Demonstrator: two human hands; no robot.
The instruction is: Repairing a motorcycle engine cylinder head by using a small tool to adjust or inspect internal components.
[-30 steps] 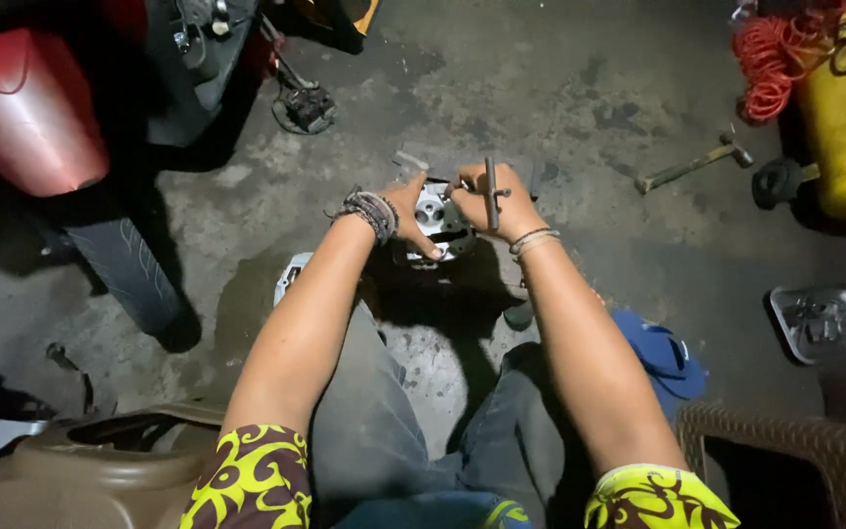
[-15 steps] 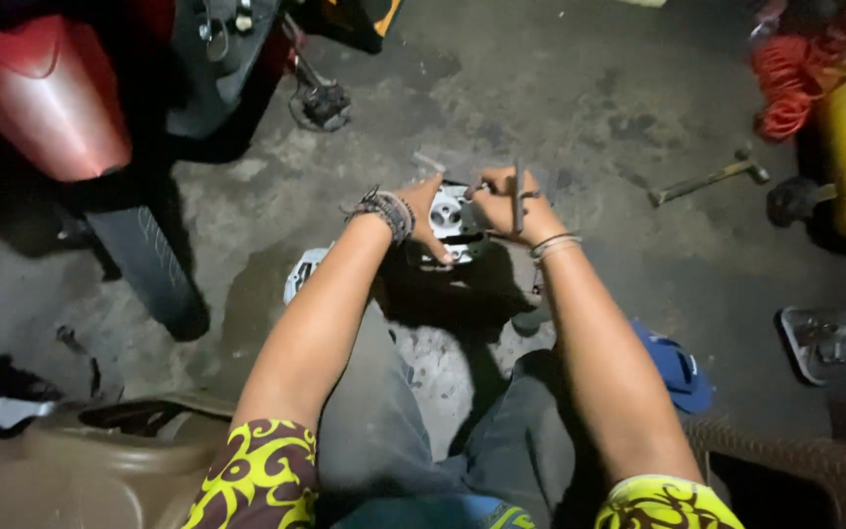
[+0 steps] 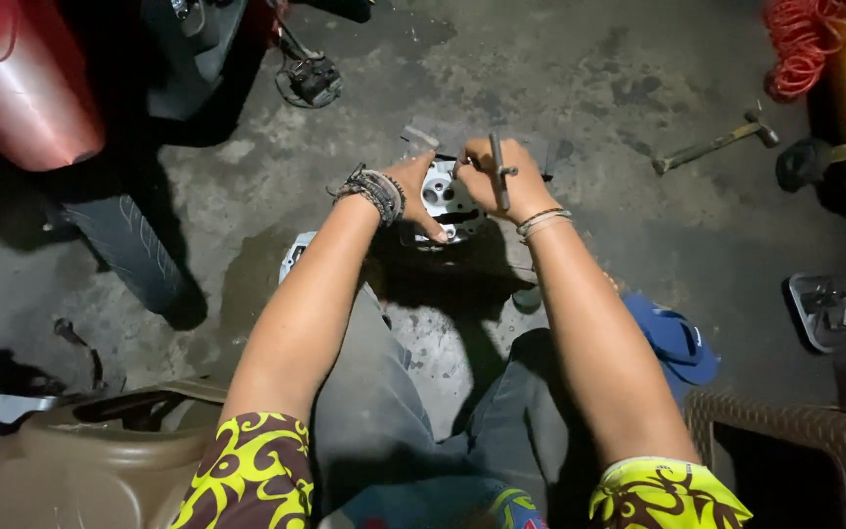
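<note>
Metal engine part [image 3: 446, 196] is steadied on the floor by left hand [image 3: 413, 186]; T-handle tool [image 3: 497, 171], gripped in right hand [image 3: 501, 181], is set at it. Work judged midway; hammer [image 3: 712, 147] lies well right of it.

Short yellow-and-maroon patterned sleeves [image 3: 257, 470], grey trousers [image 3: 384, 411], dark braided wristbands [image 3: 376, 191] on the left wrist, thin bangles [image 3: 543, 221] on the right.

Stained concrete floor [image 3: 560, 69] with hammer [image 3: 712, 147], blue sandal [image 3: 676, 341], metal tray [image 3: 842, 310]
</note>
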